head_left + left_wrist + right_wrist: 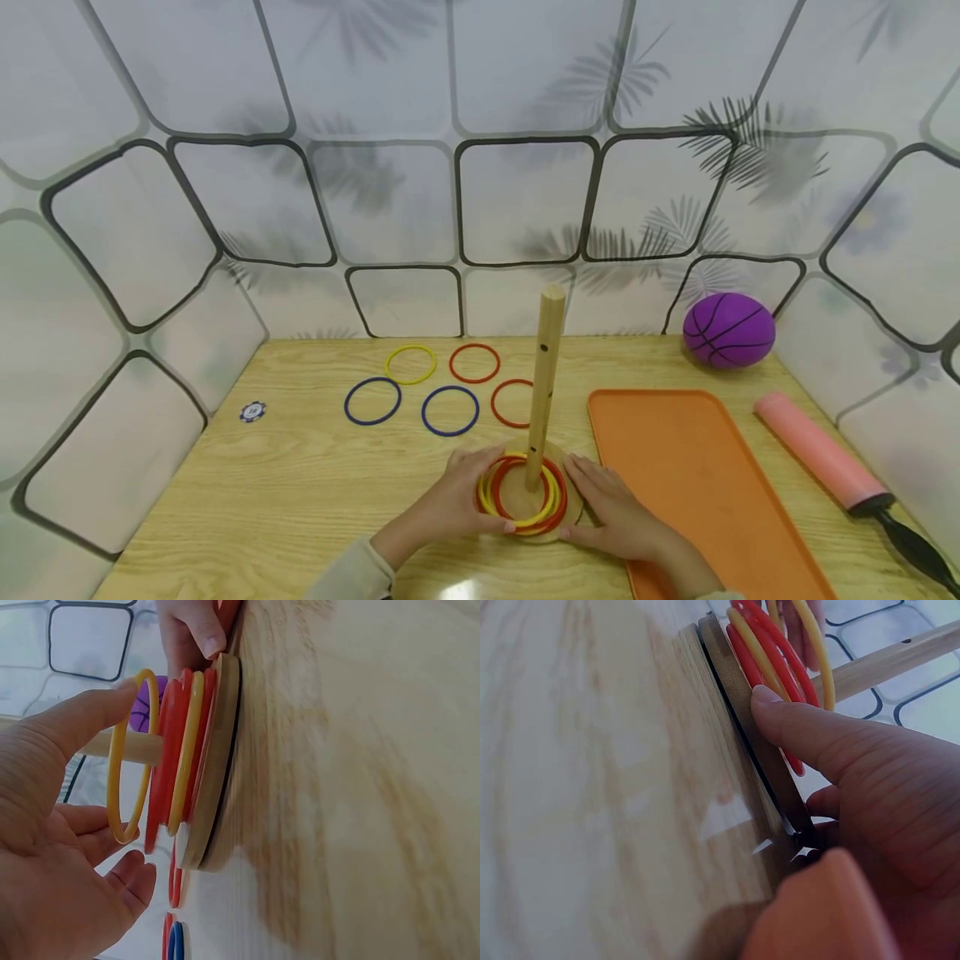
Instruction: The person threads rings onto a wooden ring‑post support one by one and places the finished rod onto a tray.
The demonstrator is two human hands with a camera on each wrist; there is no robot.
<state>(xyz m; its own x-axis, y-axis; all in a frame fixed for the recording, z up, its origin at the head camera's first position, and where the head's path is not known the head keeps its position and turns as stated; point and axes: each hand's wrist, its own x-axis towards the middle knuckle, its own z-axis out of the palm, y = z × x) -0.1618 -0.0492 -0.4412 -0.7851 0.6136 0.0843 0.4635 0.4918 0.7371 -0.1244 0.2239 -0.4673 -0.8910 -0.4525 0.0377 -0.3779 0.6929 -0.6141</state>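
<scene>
A wooden peg point(546, 375) stands upright on a round wooden base point(217, 772) at the front of the table. Red rings point(166, 761) and a yellow ring lie stacked around its foot. Above that stack, my left hand point(453, 497) pinches another yellow ring point(115, 784) between thumb and fingers; it circles the peg, apart from the stack in the left wrist view. My right hand point(618, 521) grips the base's right rim, its thumb point(795, 724) on the edge and its other fingers farther round, partly hidden.
Behind the peg lie two blue rings point(450, 435), a yellow ring point(411, 383) and two red rings point(475, 345). An orange tray point(675, 450) is on the right, near a purple ball point(729, 330) and a pink pump point(821, 454). A chip point(252, 412) lies left.
</scene>
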